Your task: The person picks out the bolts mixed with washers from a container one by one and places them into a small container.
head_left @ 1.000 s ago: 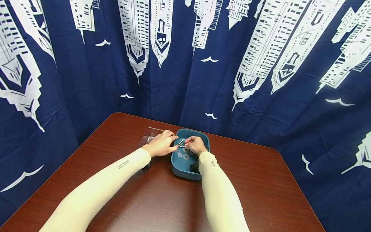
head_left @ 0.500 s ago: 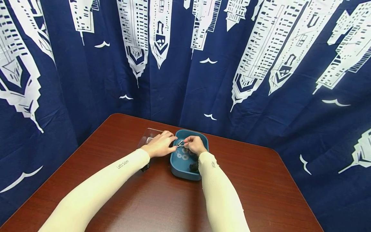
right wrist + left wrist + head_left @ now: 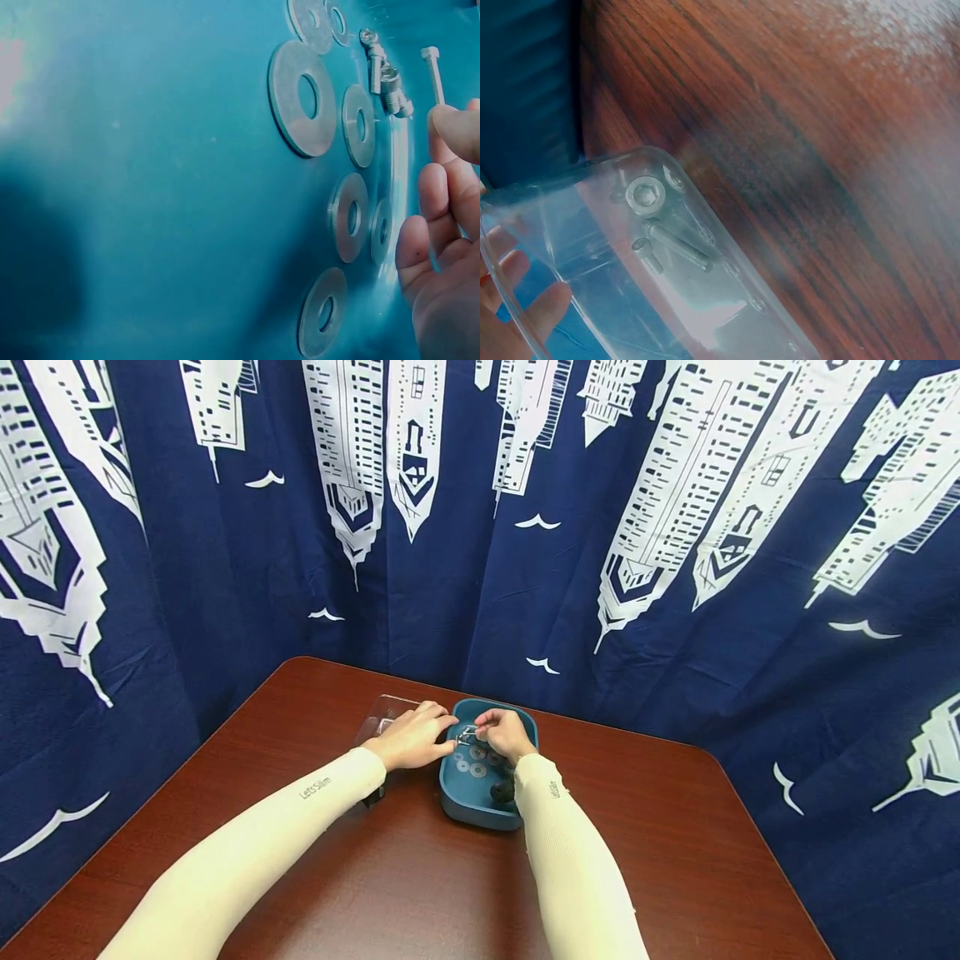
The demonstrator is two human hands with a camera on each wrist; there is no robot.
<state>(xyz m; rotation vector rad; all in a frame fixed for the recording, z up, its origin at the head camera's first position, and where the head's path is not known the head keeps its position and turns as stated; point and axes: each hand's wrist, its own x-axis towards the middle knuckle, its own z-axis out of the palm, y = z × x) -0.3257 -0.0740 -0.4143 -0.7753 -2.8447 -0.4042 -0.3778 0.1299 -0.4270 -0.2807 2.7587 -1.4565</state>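
Observation:
My right hand (image 3: 507, 735) is inside the blue bin (image 3: 480, 817), pinching a slim socket-head bolt (image 3: 435, 73) between thumb and forefinger, head end pointing away from the fingers. Its other fingers are loosely bent. Several more bolts (image 3: 376, 69) lie on the bin floor just past the fingertips, beside several flat metal washers (image 3: 304, 101). My left hand (image 3: 414, 737) reaches over the clear plastic box (image 3: 372, 718), its fingertips at the bin's left rim. Seen through the box wall in the left wrist view, the left fingers (image 3: 549, 304) are spread and only partly visible.
Inside the clear box lie a few loose bolts (image 3: 676, 246), one with its hex socket facing up. A dark round device (image 3: 502, 791) sits under the right wrist. The brown wood table (image 3: 360, 893) ends at a blue printed curtain (image 3: 450, 610) behind.
Both hands keep nearly the same places. The right fingers shift slightly over the bolts in the bin, and the whole view drifts a little.

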